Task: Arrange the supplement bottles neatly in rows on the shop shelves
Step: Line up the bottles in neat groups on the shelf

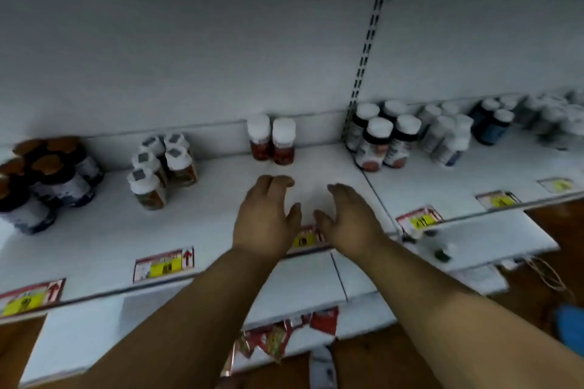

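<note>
Both hands, left hand (268, 218) and right hand (347, 218), grip apart, empty, near red bottles (271, 142); shelf (221, 224) clusters still loose, mostly undone imo.

Matt white shelf (221, 218), probably painted metal; smooth plastic bottle caps (283, 127).

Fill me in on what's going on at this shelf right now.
A person is stocking a white shop shelf with supplement bottles. Both hands are empty: the left hand and right hand hover open, palms facing, in front of two red bottles with white caps near the back wall. Other bottle groups stand to either side.
</note>
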Demonstrator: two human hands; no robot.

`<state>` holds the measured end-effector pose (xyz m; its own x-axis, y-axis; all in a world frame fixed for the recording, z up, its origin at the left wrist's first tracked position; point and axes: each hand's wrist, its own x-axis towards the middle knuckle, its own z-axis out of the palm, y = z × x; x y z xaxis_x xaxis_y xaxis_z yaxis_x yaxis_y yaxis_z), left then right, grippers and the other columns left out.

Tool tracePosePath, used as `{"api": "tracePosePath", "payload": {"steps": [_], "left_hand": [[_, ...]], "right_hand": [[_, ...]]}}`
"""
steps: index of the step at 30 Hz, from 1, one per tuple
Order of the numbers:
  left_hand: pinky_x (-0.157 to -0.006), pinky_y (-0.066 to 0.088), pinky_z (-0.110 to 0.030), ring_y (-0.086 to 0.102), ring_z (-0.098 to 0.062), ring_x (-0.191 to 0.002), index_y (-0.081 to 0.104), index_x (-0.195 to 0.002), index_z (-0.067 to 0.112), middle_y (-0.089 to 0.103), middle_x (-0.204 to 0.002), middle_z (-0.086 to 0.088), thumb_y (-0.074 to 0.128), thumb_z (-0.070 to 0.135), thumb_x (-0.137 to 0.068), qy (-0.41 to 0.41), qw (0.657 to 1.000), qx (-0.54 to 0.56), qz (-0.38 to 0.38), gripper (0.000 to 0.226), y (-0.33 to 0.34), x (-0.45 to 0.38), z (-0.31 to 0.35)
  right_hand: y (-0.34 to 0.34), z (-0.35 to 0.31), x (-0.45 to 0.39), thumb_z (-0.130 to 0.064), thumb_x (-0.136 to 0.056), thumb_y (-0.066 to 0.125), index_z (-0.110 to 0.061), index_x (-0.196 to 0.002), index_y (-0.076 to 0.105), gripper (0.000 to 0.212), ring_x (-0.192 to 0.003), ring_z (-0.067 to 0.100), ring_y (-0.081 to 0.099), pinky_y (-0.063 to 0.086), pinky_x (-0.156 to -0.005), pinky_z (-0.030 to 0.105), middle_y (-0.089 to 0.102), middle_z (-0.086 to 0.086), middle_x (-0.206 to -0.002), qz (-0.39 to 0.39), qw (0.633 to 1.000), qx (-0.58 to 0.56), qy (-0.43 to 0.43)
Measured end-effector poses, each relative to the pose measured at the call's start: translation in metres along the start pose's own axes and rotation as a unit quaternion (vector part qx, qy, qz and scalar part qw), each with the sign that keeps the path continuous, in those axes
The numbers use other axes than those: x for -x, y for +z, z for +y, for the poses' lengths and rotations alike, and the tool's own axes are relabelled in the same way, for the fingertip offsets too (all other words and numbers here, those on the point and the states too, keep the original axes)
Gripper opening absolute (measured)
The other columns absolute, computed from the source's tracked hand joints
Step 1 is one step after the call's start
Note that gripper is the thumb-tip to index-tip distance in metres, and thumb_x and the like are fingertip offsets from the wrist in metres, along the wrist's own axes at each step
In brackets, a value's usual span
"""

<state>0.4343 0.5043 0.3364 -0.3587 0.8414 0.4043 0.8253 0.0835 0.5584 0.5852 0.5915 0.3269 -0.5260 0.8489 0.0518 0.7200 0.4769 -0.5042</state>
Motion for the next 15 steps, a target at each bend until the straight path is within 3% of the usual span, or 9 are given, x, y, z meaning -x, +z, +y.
{"api": "tracePosePath", "payload": {"steps": [3,6,9,15], "left_hand": [[-0.075,0.052,-0.032,0.061,-0.024,-0.094,0.06,-0.115,0.018,0.059,-0.112,-0.004,0.071,0.02,-0.083,0.043,0.998,0.007,-0.034,0.034,-0.008,0.054,0.014],[-0.073,0.054,-0.033,0.061,-0.018,-0.094,0.053,-0.116,0.028,0.056,-0.113,0.004,0.066,0.028,-0.087,0.032,0.996,0.007,-0.082,0.031,-0.012,0.099,0.032],[-0.076,0.051,-0.027,0.058,-0.012,-0.097,0.052,-0.121,0.031,0.055,-0.117,0.009,0.062,0.032,-0.09,0.022,0.992,0.005,-0.121,0.033,-0.007,0.129,0.057],[-0.084,0.045,-0.02,0.054,-0.008,-0.106,0.051,-0.129,0.03,0.053,-0.123,0.01,0.061,0.033,-0.092,-0.009,0.992,-0.027,-0.121,0.038,0.032,0.152,0.106]], "right_hand": [[-0.007,-0.001,0.065,-0.027,-0.091,0.063,-0.007,-0.133,0.055,0.048,-0.126,0.027,0.049,0.037,-0.105,0.03,0.054,0.011,-0.136,0.074,0.997,-0.022,-0.01],[-0.017,0.004,0.121,-0.023,-0.09,0.063,-0.01,-0.122,0.063,0.034,-0.116,0.021,0.053,0.038,-0.095,0.021,0.059,0.005,-0.124,0.113,0.993,-0.044,-0.006],[-0.028,0.015,0.157,-0.028,-0.092,0.061,-0.018,-0.123,0.06,0.033,-0.121,0.014,0.047,0.031,-0.093,0.017,0.052,-0.002,-0.128,0.07,0.997,-0.037,0.023],[-0.048,0.069,0.182,-0.035,-0.092,0.06,-0.023,-0.133,0.052,0.043,-0.119,0.013,0.051,0.042,-0.096,0.026,0.05,-0.005,-0.131,0.029,0.997,-0.068,0.018]]}}
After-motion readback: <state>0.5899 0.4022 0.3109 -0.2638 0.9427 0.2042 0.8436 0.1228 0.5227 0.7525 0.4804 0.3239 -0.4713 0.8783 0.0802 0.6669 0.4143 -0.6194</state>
